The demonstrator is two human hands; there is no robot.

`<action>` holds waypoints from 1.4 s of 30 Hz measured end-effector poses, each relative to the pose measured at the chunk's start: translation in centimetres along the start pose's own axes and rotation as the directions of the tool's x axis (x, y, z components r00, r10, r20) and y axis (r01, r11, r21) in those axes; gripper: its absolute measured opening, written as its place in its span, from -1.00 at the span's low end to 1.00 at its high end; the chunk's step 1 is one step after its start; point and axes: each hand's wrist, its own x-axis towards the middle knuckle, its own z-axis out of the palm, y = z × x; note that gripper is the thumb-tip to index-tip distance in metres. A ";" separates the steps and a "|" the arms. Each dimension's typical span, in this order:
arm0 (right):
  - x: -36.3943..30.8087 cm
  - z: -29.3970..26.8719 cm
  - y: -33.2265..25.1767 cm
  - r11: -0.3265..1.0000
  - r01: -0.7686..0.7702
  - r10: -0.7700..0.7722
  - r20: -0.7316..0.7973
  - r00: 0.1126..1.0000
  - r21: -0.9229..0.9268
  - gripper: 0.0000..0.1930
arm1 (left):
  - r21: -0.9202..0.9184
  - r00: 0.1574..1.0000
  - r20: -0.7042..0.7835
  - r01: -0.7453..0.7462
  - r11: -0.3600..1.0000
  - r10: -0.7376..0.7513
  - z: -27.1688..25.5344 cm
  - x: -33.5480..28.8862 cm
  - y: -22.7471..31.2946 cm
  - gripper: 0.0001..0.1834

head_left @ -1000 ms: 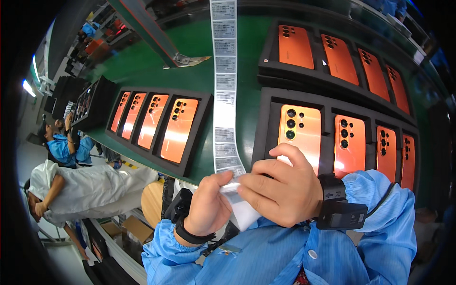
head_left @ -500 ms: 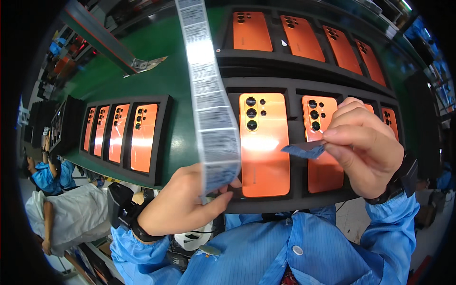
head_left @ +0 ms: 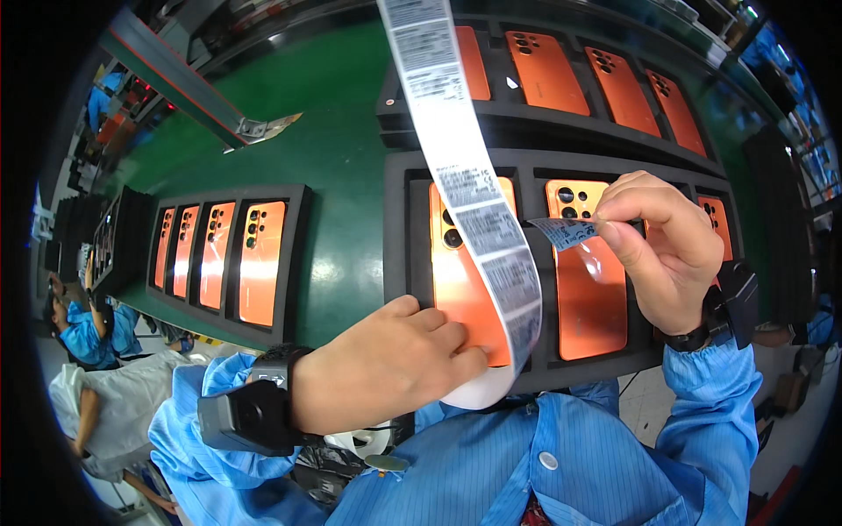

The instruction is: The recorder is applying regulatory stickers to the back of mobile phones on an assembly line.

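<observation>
One small silver-grey printed label, thin film, is pinched at its right end between thumb and forefinger of the right hand. It hangs above the near charcoal foam tray, toward that tray's far edge.

Handling: near weightless, limp, likely creases easily, probably tacky underneath. Hold by an edge or corner only.

Long glossy white label strip crosses the tray's far edge and bends into a soft curl at its near edge. Left hand meets that curl, fingers bent; pads hidden, can't tell if clamped. Hands apart.

Behind the label: glossy orange rectangular phone with round black lenses, second slot from the tray's left edge. Looks rigid, slick; grip by sides.

Matte left foam tray sits near the smooth green worktop's near edge.
</observation>
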 end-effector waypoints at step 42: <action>-0.9 5.1 0.9 0.885 -0.425 0.306 0.452 0.838 0.188 -0.89 | -0.691 0.779 -0.107 -0.505 -0.516 -0.618 1.1 6.0 -10.0 -0.92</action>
